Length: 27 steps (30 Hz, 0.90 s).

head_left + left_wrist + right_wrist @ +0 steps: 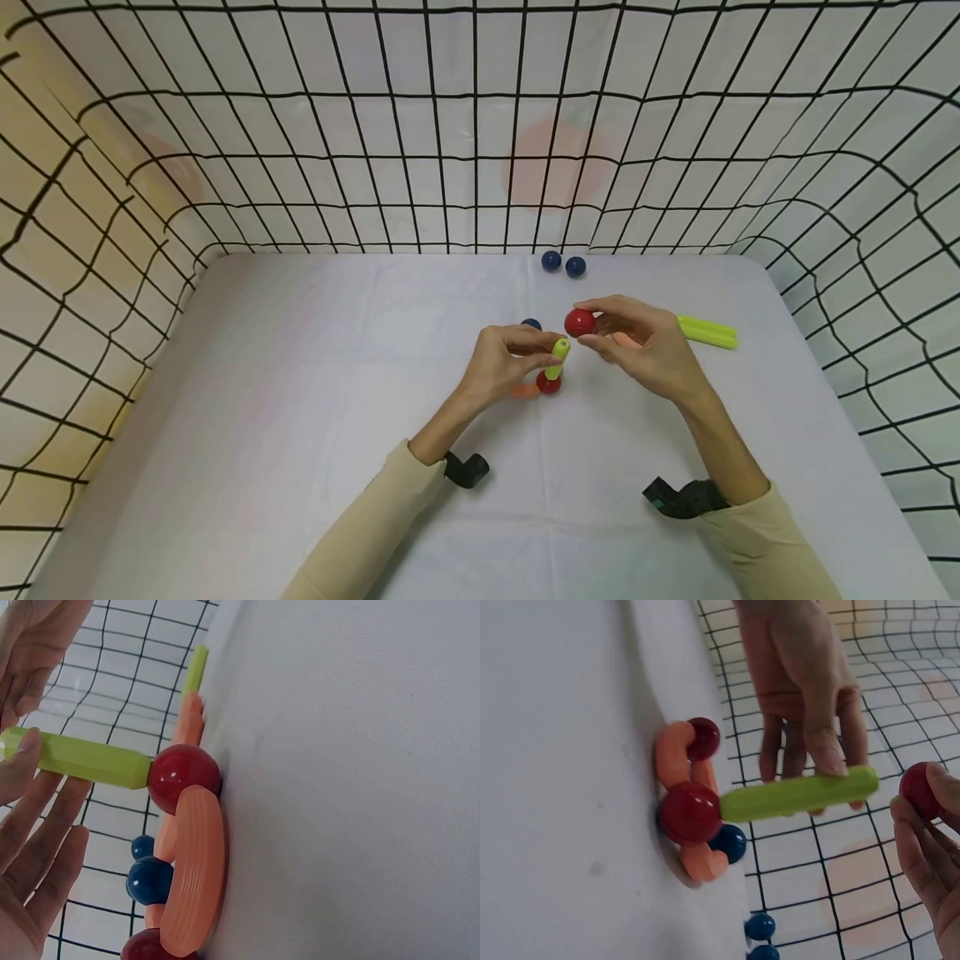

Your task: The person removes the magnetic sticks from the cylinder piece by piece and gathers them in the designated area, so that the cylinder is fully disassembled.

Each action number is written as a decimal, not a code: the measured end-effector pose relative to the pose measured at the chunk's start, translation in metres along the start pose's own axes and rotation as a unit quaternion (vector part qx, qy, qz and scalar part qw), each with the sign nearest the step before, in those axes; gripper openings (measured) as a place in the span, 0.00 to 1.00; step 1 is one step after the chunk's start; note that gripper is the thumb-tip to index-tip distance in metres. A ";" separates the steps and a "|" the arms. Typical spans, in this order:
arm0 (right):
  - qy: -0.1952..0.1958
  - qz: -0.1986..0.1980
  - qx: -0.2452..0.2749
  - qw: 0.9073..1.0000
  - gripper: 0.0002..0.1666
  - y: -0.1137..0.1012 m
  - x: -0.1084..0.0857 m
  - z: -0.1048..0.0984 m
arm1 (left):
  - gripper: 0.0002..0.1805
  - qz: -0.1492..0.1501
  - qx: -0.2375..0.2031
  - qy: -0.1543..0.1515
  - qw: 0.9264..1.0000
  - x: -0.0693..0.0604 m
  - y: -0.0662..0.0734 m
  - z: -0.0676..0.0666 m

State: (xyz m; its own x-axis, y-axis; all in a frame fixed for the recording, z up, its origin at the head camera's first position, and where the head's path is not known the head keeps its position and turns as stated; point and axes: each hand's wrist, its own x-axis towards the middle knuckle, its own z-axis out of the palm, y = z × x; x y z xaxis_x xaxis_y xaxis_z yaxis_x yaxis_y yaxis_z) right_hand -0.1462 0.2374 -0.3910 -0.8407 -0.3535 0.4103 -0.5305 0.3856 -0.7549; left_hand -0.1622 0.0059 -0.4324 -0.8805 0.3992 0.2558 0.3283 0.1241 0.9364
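My left hand point(491, 362) pinches an upright yellow-green rod point(557, 362) between thumb and fingers. The rod's lower end meets a red ball point(691, 814) on the table. Just above and to the right of the rod's top, my right hand point(651, 348) holds another red ball point(579, 322) in its fingertips; in the right wrist view this ball is apart from the rod. Curved orange pieces point(196, 874) join the lower red ball in a low frame, with a blue ball point(149, 880) and a further red ball point(154, 946) among them. My hands partly hide this frame in the head view.
Two loose blue balls point(563, 264) lie at the table's back edge. Yellow-green rods point(707, 332) lie right of my right hand. A black wire mesh point(475, 158) rises around the back and sides of the white table point(300, 400).
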 end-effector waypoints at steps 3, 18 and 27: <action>0.027 0.015 -0.001 1.000 0.29 0.001 -0.001 -0.006 | 0.14 -0.001 -0.001 -0.001 1.000 0.000 0.000 0.000; 0.086 0.043 -0.020 0.995 0.28 0.024 0.002 -0.020 | 0.16 0.017 0.025 -0.013 0.999 -0.001 0.000 -0.003; 0.161 0.136 -0.054 0.976 0.25 0.050 0.016 -0.026 | 0.17 0.018 0.027 -0.019 0.999 -0.001 0.001 -0.004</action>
State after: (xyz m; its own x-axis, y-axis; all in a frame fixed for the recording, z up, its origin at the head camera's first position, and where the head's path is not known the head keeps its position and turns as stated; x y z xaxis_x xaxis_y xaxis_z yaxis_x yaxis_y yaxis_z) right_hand -0.1890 0.2732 -0.4091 -0.9334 0.0542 0.3548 -0.2765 0.5218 -0.8070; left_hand -0.1623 0.0023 -0.4311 -0.8546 0.4381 0.2788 0.3782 0.1571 0.9123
